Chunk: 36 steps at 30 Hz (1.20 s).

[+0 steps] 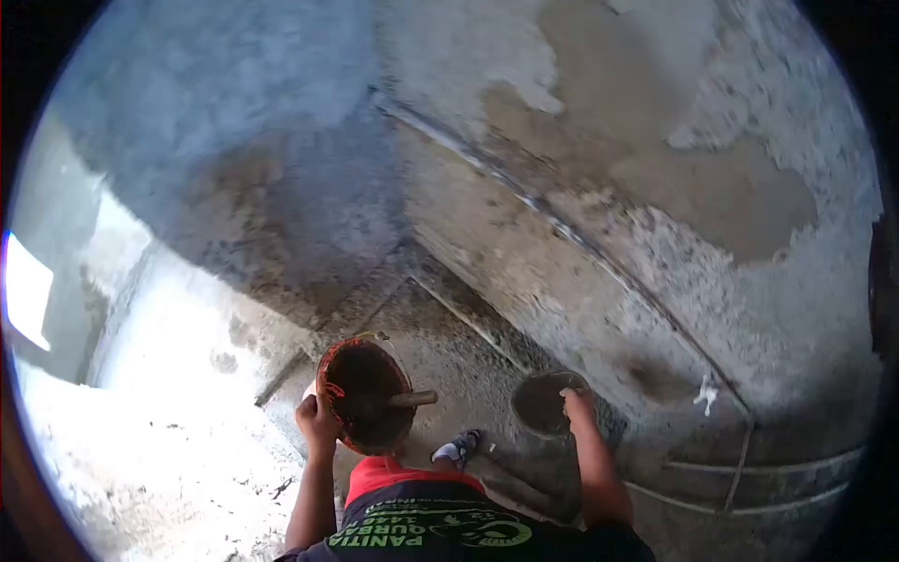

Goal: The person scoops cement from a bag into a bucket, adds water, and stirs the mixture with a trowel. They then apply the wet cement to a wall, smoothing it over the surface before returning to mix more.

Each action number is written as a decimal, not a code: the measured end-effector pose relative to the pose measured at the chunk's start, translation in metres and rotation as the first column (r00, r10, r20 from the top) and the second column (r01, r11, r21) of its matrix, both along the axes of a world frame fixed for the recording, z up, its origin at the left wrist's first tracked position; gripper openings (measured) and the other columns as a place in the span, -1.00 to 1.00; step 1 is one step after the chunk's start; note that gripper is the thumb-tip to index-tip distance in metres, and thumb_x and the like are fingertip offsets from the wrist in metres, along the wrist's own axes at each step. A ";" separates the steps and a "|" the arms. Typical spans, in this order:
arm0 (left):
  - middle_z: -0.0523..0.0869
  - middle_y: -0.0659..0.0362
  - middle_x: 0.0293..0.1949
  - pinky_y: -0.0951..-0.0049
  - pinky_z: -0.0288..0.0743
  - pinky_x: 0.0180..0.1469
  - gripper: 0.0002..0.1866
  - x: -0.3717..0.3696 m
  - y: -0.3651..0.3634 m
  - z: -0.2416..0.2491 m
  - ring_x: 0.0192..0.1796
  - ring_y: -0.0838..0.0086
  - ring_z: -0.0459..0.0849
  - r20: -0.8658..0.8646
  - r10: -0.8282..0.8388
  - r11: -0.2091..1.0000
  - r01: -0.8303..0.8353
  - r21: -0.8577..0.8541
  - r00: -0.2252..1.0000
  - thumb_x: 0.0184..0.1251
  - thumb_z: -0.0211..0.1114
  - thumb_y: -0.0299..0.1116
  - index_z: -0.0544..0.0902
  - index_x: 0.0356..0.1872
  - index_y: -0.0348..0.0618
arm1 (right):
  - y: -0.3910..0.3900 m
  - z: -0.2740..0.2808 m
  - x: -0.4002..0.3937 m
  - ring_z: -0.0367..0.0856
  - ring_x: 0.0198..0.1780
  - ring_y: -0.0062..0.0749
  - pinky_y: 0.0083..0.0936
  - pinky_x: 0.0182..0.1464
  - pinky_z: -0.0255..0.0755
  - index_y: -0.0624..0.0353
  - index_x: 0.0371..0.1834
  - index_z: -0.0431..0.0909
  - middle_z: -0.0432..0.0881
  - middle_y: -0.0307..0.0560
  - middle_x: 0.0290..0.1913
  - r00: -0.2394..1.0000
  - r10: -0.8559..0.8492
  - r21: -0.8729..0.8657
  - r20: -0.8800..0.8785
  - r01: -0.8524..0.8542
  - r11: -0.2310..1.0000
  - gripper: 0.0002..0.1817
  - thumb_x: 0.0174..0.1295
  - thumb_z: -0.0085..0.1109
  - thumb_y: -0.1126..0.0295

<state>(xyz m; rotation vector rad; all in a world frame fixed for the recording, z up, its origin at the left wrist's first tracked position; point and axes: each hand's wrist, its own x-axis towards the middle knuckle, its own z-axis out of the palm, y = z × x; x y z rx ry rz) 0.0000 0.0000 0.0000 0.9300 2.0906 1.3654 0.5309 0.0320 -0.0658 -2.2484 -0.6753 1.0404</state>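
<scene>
A dark bucket with an orange-smeared rim (326, 361) is held close in front of my body, its mouth facing up toward me. My left hand (318, 423) is closed on its left side. Inside it lies a tool whose wooden handle (413, 399) sticks out over the right rim; its other end is hidden in the bucket. To the right is a round grey container (538, 405) with a dull grey-brown inside. My right hand (580, 410) is closed at that container's right rim, the thumb showing over the inside and the other fingers mostly hidden.
Rough, patchily plastered walls (524, 272) meet in a corner ahead. A pipe (599, 258) runs slantwise along the right wall, and thinner pipes (768, 468) lie low at the right. My shoe (457, 448) stands on the rough floor. Bright light falls at the left.
</scene>
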 end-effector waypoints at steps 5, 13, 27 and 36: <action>0.32 0.32 -0.72 0.36 0.08 -0.56 -0.42 -0.112 -0.055 -0.033 -0.58 0.65 0.22 -0.030 0.165 0.986 -0.165 0.013 0.986 0.52 0.30 -0.19 0.34 -0.72 -0.25 | 0.018 0.062 -0.110 0.39 -0.66 -0.45 -0.41 -0.59 0.35 0.15 -0.40 0.43 0.39 -0.22 -0.61 0.970 0.000 0.046 -0.241 0.011 0.999 -0.80 0.19 0.31 0.40; 0.29 0.34 -0.73 0.37 0.03 -0.58 -0.43 -0.319 -0.127 -0.023 -0.61 0.68 0.19 -0.086 0.301 0.951 -0.293 0.100 0.950 0.52 0.29 -0.24 0.35 -0.72 -0.27 | 0.056 0.094 -0.326 0.39 -0.63 -0.53 -0.47 -0.52 0.37 0.08 -0.44 0.50 0.42 -0.32 -0.58 0.953 0.189 0.023 -0.235 -0.189 0.982 -0.84 0.23 0.27 0.33; 0.39 0.20 -0.70 0.30 0.14 -0.50 -0.56 -0.519 -0.181 0.018 -0.56 0.57 0.27 -0.302 0.565 0.821 -0.558 0.118 0.768 0.54 0.18 -0.30 0.47 -0.57 -0.38 | 0.134 0.059 -0.717 0.37 -0.63 -0.60 -0.52 -0.53 0.34 0.01 -0.51 0.46 0.40 -0.37 -0.60 0.694 0.580 0.052 -0.426 -0.622 0.782 -0.76 0.24 0.30 0.28; 0.31 0.23 -0.71 0.31 0.09 -0.53 -0.59 -0.651 -0.111 0.066 -0.59 0.59 0.24 -0.235 0.691 0.721 -0.677 0.149 0.683 0.49 0.17 -0.36 0.40 -0.60 -0.37 | 0.178 0.038 -0.936 0.35 -0.68 -0.54 -0.48 -0.58 0.28 0.09 -0.56 0.49 0.44 -0.29 -0.62 0.597 0.662 0.077 -0.453 -0.713 0.697 -0.75 0.22 0.30 0.32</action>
